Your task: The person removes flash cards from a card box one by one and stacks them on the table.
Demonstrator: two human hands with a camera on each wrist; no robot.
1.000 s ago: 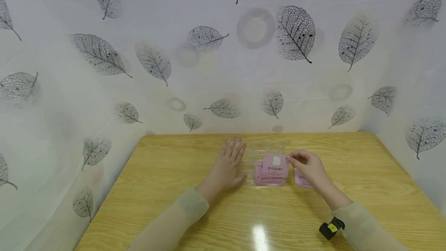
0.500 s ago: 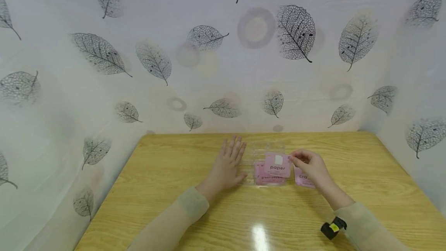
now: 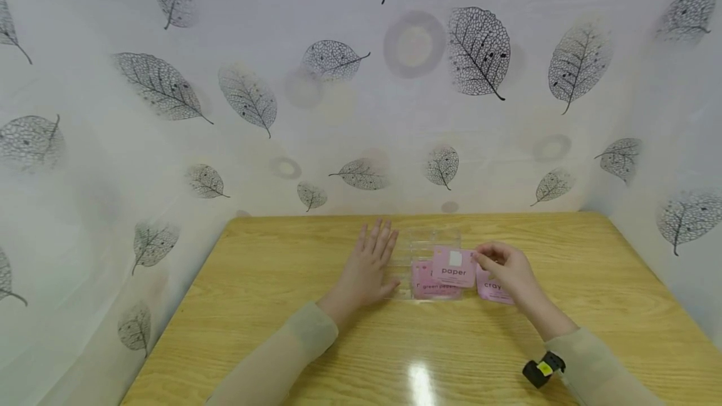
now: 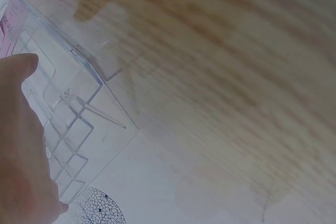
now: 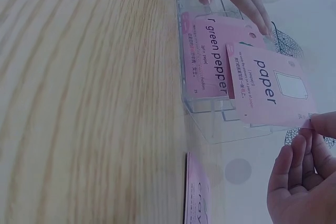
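My right hand (image 3: 504, 268) pinches the corner of a pink flashcard marked "paper" (image 5: 270, 87) between thumb and fingers. This card hangs over the right side of a clear plastic organizer box (image 3: 420, 246) with several compartments. Inside the box lie pink cards, the top one a "green pepper" flashcard (image 5: 207, 59), partly covered by the held card. My left hand (image 3: 366, 268) lies with fingers spread on the left part of the box; its thumb reaches over the box in the left wrist view. Below my right hand, another pink card starting "cray" (image 3: 492, 287) lies on the table, partly hidden.
The wood-grain table (image 3: 271, 268) meets a pale leaf-patterned curtain (image 3: 361, 111) at its back and sides. A black device with a yellow label (image 3: 543, 368) is strapped at my right wrist. Glare shows on the table's front.
My right hand has drawn the "paper" flashcard slightly to the right, uncovering more of the cards in the box. More of the "cray" card's text shows. My left hand has stayed put.
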